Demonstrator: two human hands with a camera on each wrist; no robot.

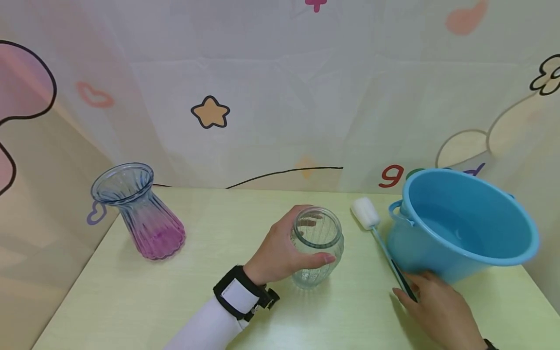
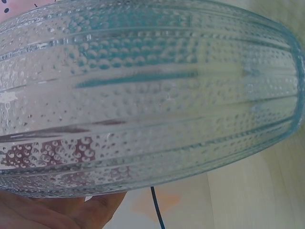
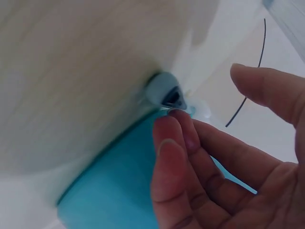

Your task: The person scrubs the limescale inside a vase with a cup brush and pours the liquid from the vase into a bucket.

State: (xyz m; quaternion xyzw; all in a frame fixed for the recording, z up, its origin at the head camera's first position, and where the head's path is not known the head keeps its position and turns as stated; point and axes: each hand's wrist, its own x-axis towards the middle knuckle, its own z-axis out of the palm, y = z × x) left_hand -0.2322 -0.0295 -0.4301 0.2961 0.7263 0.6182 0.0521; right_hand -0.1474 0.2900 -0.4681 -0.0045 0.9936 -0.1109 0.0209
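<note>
Two hands work over a pale yellow-green desk (image 1: 175, 301). Left hand (image 1: 280, 253), fingers and thumb curled, grips a small clear ribbed glass jar (image 1: 316, 245) standing upright near the desk's middle; in the left wrist view the jar (image 2: 152, 95) fills nearly everything. Right hand (image 1: 437, 304), fingers loosely extended, touches the lower end of a long blue-handled bottle brush with a white sponge tip (image 1: 364, 212), which lies between the jar and a tilted round blue plastic basin (image 1: 463, 223). A taller ribbed glass vase, blue fading to purple (image 1: 140, 211), stands well apart at far left.
</note>
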